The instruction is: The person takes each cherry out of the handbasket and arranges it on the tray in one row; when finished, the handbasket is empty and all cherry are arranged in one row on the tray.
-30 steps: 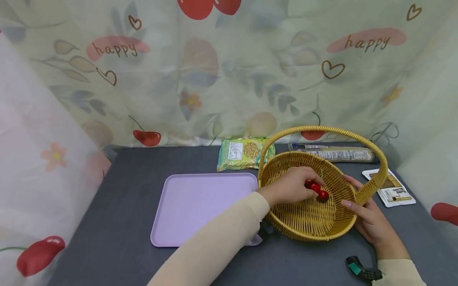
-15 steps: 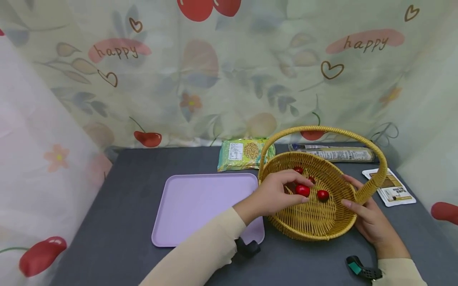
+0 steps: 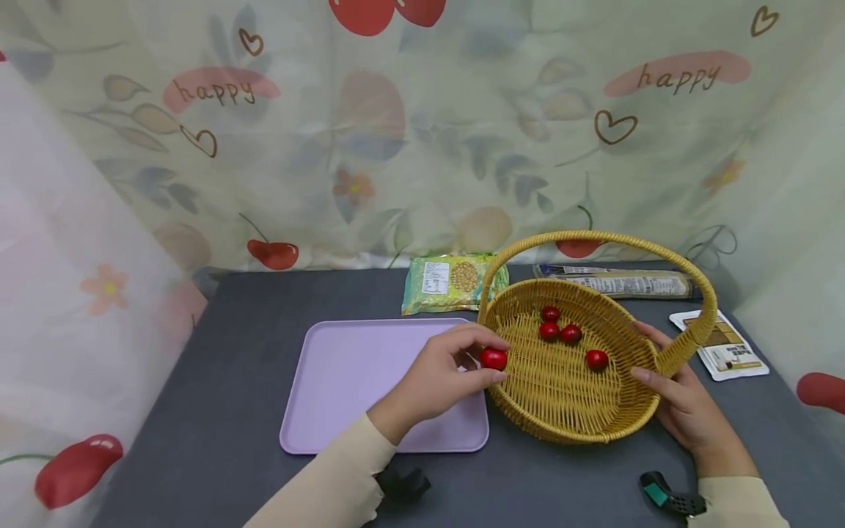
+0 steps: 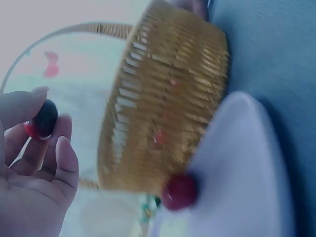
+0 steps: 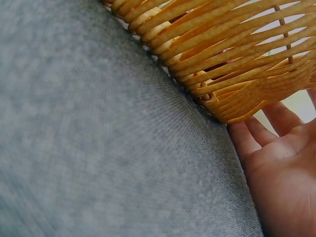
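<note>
My left hand [image 3: 441,370] pinches a shiny red cherry [image 3: 494,358] between thumb and fingers, over the right end of the lilac tray [image 3: 343,381] and beside the basket's left rim. In the left wrist view that cherry [image 4: 44,119] looks part dark. Another cherry [image 4: 180,191] shows there at the tray, close to the basket; the head view does not show it apart. Several cherries [image 3: 549,331] lie inside the yellow woven basket [image 3: 568,407], which tilts towards me. At its right side my right hand [image 3: 686,403] grips the rim, thumb inside.
A green and yellow food packet [image 3: 449,284] lies behind the tray. Long packets [image 3: 620,284] lie behind the basket, under its tall arched handle [image 3: 594,238]. A flat white pouch [image 3: 726,348] lies at the right. Patterned cloth [image 3: 396,147] hangs behind the grey table [image 3: 231,352].
My left hand has drawn back leftwards out of the basket with a cherry, ending over the tray's right end. Several cherries in the basket now show fully. The right hand stays on the rim.
</note>
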Demonstrator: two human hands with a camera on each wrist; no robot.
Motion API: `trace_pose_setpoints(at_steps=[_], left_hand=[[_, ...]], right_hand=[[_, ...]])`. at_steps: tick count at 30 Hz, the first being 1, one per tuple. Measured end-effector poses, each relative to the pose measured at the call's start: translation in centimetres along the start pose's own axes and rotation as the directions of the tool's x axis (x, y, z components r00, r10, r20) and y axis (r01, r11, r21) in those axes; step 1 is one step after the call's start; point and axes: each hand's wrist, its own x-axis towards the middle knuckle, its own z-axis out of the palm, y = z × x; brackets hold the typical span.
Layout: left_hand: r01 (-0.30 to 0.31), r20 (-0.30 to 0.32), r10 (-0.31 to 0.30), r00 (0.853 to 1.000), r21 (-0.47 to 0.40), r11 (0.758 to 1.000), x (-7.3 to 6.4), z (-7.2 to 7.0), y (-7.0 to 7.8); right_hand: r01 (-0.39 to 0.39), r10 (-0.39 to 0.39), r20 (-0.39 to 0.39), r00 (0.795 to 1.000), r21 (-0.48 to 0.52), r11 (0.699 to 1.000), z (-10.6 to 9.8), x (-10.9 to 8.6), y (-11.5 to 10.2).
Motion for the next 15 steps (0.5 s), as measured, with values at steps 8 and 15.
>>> trace_pose_setpoints(at_steps=[8, 15], left_hand=[[0.132, -0.128, -0.136, 0.982, -0.037, 0.991, -2.9, -3.3, -3.1], [0.195, -0.17, -0.202, 0.964, -0.055, 0.979, -4.0, -4.0, -6.0]], right_hand=[[-0.005, 0.004, -0.017, 1.0, -0.009, 1.0, 0.2, 0.0, -0.1], [-0.012, 0.012, -0.024, 1.0, 0.0, 1.0, 0.2, 0.0, -0.2]])
